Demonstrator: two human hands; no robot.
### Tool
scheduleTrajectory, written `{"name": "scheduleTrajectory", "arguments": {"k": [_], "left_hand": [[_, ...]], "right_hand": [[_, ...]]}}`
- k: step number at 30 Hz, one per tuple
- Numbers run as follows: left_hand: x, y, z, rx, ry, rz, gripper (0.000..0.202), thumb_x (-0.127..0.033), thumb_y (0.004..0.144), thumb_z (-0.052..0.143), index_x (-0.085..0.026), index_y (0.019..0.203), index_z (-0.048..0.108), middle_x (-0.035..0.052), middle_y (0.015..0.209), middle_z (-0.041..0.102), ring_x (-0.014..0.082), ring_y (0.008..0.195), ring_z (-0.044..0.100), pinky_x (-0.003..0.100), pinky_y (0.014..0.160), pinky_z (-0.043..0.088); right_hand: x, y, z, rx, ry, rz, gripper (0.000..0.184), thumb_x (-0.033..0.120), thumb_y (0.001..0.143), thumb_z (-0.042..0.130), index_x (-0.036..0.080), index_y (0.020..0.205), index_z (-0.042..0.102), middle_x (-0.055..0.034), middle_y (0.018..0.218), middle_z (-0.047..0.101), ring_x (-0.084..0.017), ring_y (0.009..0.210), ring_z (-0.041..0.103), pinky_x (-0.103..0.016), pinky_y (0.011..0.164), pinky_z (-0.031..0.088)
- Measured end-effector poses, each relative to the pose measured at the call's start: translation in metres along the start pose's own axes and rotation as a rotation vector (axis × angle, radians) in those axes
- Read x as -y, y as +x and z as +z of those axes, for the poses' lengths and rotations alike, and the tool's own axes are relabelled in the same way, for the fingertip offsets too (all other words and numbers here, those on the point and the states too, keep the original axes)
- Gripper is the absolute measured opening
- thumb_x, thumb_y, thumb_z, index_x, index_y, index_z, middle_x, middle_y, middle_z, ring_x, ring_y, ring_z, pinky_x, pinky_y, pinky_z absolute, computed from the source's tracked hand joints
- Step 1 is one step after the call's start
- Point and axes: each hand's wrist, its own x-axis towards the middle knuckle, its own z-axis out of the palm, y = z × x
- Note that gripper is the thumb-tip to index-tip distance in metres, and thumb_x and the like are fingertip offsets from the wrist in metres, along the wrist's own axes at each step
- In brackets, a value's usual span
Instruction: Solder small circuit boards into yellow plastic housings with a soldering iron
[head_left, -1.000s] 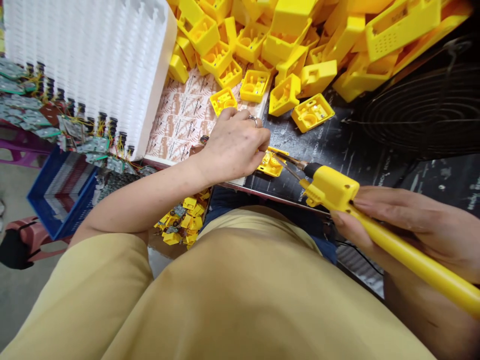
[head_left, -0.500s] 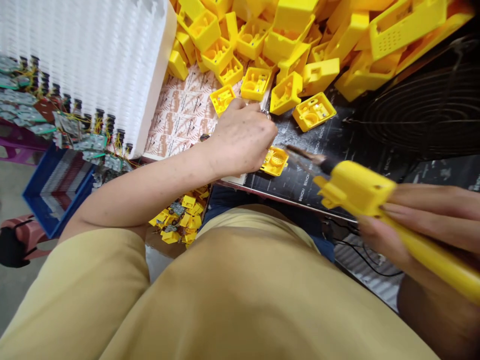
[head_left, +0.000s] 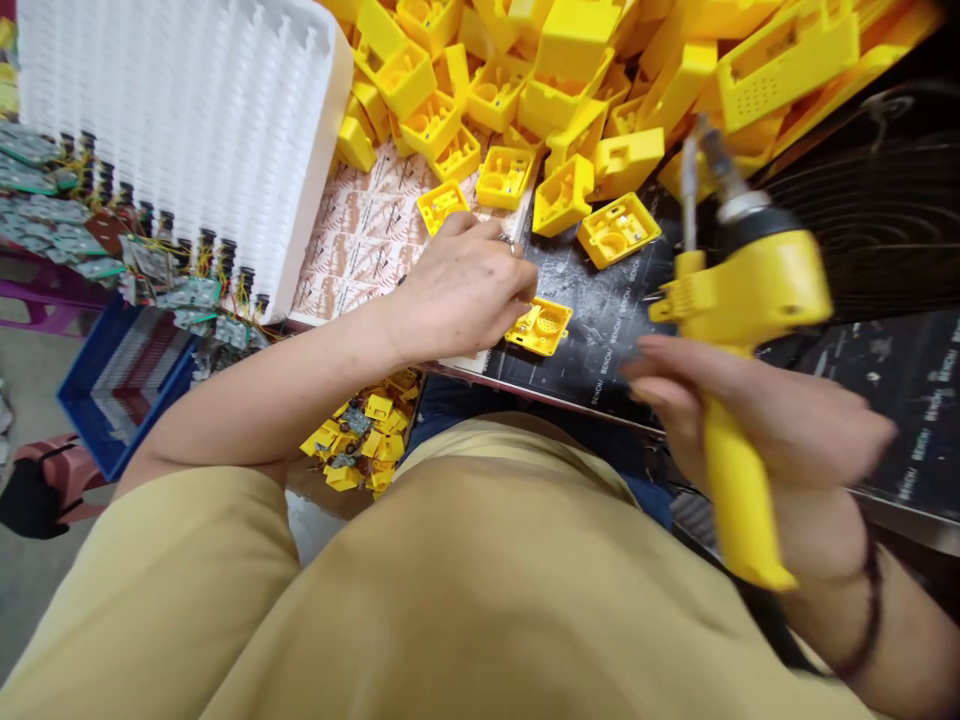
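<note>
In my right hand (head_left: 750,420) is a yellow soldering gun (head_left: 765,285). My fingers are round its grip, and its metal tip, blurred by motion, points up and away over the dark board. My left hand (head_left: 469,285) rests low over the bench with curled fingers, knuckles up. Its fingertips are hidden, so what they pinch, if anything, does not show. Just right of those fingers lies an open yellow plastic case half (head_left: 541,326) with a round speaker grille inside. Further back sit more open yellow cases, among them one case (head_left: 619,230) on the black board.
A heap of yellow cases (head_left: 502,90) fills the back of the bench. At left stands a white ridged foam tray (head_left: 187,120), with wired circuit boards (head_left: 161,265) along its near edge. A blue crate (head_left: 124,390) and a box of yellow parts (head_left: 367,430) are lower. A dark fan (head_left: 862,200) stands right.
The soldering gun has swung from pointing left, near the case half, to pointing up and away at the right. My left hand has shifted slightly left, exposing more of the case half.
</note>
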Motion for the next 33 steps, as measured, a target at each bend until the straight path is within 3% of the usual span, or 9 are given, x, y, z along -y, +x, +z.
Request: {"name": "scheduleTrajectory", "arguments": {"k": [2, 4, 6, 8, 11, 17, 21, 25, 33], "left_hand": [[0.002, -0.007, -0.001, -0.006, -0.007, 0.023, 0.020, -0.032, 0.094, 0.054, -0.022, 0.097, 0.071, 0.0040, 0.091, 0.074, 0.0273, 0.107, 0.064, 0.051, 0.105, 0.045], [0.003, -0.011, 0.000, -0.011, -0.005, 0.022, 0.020, -0.031, 0.094, 0.055, -0.023, 0.105, 0.070, 0.0042, 0.093, 0.074, 0.0282, 0.111, 0.063, 0.055, 0.110, 0.042], [0.002, -0.013, 0.003, -0.019, -0.009, 0.013, 0.020, -0.025, 0.093, 0.053, -0.024, 0.107, 0.069, 0.0041, 0.093, 0.073, 0.0281, 0.113, 0.062, 0.057, 0.113, 0.039], [0.002, -0.012, 0.004, -0.026, -0.039, 0.007, 0.022, -0.021, 0.093, 0.052, -0.025, 0.107, 0.069, 0.0038, 0.093, 0.072, 0.0275, 0.115, 0.062, 0.058, 0.115, 0.038], [0.004, -0.010, 0.004, -0.004, -0.117, 0.015, 0.021, -0.021, 0.093, 0.054, -0.025, 0.106, 0.070, 0.0030, 0.094, 0.071, 0.0263, 0.114, 0.062, 0.058, 0.115, 0.038], [0.003, -0.009, 0.000, 0.057, -0.144, 0.005, 0.018, -0.025, 0.092, 0.057, -0.024, 0.098, 0.074, 0.0019, 0.086, 0.072, 0.0258, 0.111, 0.062, 0.060, 0.119, 0.035], [-0.003, -0.008, -0.003, 0.027, -0.032, -0.015, 0.022, -0.020, 0.091, 0.054, -0.024, 0.099, 0.074, 0.0024, 0.084, 0.073, 0.0254, 0.109, 0.065, 0.058, 0.117, 0.039], [-0.009, -0.012, -0.007, 0.045, 0.150, 0.116, 0.026, -0.016, 0.093, 0.049, -0.023, 0.085, 0.073, 0.0021, 0.077, 0.072, 0.0256, 0.105, 0.067, 0.060, 0.120, 0.037], [-0.009, -0.023, -0.003, 0.002, 0.194, 0.137, 0.021, -0.020, 0.095, 0.049, -0.022, 0.091, 0.070, 0.0027, 0.083, 0.071, 0.0250, 0.105, 0.063, 0.061, 0.116, 0.043]], "right_hand": [[-0.001, 0.008, 0.023, -0.052, -0.034, -0.117, 0.015, 0.031, 0.101, 0.062, 0.022, 0.114, 0.064, -0.0016, 0.089, 0.071, -0.014, 0.074, 0.070, -0.023, 0.066, 0.053], [-0.003, 0.016, 0.042, -0.089, -0.038, -0.207, 0.029, 0.036, 0.096, 0.070, 0.020, 0.117, 0.059, -0.0046, 0.093, 0.070, -0.019, 0.080, 0.071, -0.028, 0.069, 0.057], [-0.004, 0.023, 0.054, -0.084, -0.020, -0.242, 0.040, 0.040, 0.092, 0.074, 0.021, 0.121, 0.055, -0.0057, 0.096, 0.069, -0.022, 0.085, 0.071, -0.034, 0.074, 0.059], [-0.004, 0.026, 0.061, -0.065, -0.012, -0.249, 0.036, 0.034, 0.094, 0.072, 0.022, 0.123, 0.053, -0.0047, 0.097, 0.068, -0.021, 0.086, 0.069, -0.033, 0.075, 0.059], [-0.005, 0.025, 0.062, -0.025, 0.028, -0.252, 0.033, 0.024, 0.096, 0.068, 0.023, 0.125, 0.053, -0.0029, 0.097, 0.067, -0.019, 0.086, 0.069, -0.029, 0.073, 0.058], [-0.011, 0.022, 0.061, -0.002, 0.081, -0.235, 0.037, 0.025, 0.096, 0.069, 0.022, 0.128, 0.051, -0.0029, 0.095, 0.065, -0.022, 0.092, 0.072, -0.030, 0.071, 0.058], [-0.013, 0.023, 0.063, -0.015, 0.079, -0.247, 0.039, 0.026, 0.094, 0.072, 0.020, 0.126, 0.051, -0.0039, 0.094, 0.064, -0.023, 0.091, 0.073, -0.030, 0.067, 0.059], [-0.012, 0.025, 0.062, -0.032, 0.074, -0.252, 0.037, 0.026, 0.094, 0.072, 0.019, 0.125, 0.052, -0.0051, 0.094, 0.066, -0.023, 0.089, 0.073, -0.030, 0.066, 0.058], [-0.013, 0.024, 0.066, -0.046, 0.065, -0.248, 0.035, 0.026, 0.095, 0.070, 0.019, 0.126, 0.053, -0.0072, 0.103, 0.070, -0.025, 0.103, 0.072, -0.029, 0.072, 0.059]]}}
